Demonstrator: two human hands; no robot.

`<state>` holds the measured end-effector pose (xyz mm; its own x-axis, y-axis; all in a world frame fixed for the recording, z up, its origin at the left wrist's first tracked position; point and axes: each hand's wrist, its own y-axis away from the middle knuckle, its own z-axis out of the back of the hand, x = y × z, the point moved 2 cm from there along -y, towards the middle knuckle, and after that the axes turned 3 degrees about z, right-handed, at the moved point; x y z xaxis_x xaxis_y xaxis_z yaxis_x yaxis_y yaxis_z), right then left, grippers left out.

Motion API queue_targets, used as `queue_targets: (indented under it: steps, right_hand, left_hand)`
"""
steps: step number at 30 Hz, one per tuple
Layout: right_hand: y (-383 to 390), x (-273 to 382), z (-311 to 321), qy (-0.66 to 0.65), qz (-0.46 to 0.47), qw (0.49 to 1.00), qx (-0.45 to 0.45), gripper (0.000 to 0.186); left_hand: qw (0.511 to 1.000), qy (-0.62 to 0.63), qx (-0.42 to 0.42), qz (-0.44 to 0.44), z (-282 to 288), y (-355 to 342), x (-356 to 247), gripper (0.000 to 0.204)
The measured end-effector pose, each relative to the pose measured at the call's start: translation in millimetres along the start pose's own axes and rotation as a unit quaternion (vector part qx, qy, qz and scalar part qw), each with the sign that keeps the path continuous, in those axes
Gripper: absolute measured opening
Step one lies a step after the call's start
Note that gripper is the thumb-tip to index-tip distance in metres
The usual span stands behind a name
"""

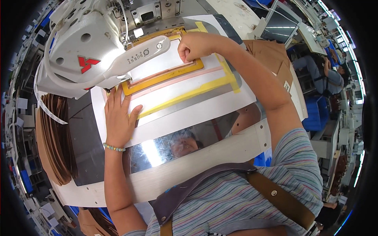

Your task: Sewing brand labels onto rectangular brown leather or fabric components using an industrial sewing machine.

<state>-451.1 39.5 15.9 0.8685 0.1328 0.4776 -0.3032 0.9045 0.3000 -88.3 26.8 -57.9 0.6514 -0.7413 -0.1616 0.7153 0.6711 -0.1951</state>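
Note:
My left hand lies flat with its fingers apart on a white sheet, the fingertips close to the near left corner of a yellow rectangular frame. Curled closed, my right hand rests at the frame's right end; whatever its fingers pinch, if anything, is hidden. Inside the frame shows a white surface with a thin brownish border. Strips of yellow tape and a pale pink strip run across the sheet in front of the frame. A white sewing machine head stands over the frame's left side.
A white lamp reaches over the frame. Brown stacked pieces stand at the left, and more brown pieces lie at the right. A shiny metal plate lies nearer me. A screen and a seated person are at the far right.

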Motion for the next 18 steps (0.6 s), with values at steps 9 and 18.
queue_targets:
  steps: [9,18]
  right_hand:
    - [-9,11,0,0.105,-0.034,0.992,0.053,0.017]
    - [-6,14,-26,0.296,-0.087,0.951,0.027,0.026]
  left_hand:
    - [1.000,-0.009,-0.007,-0.004,-1,0,-2,0.069]
    - [0.999,-0.012,-0.030,-0.003,-1,0,-2,0.066]
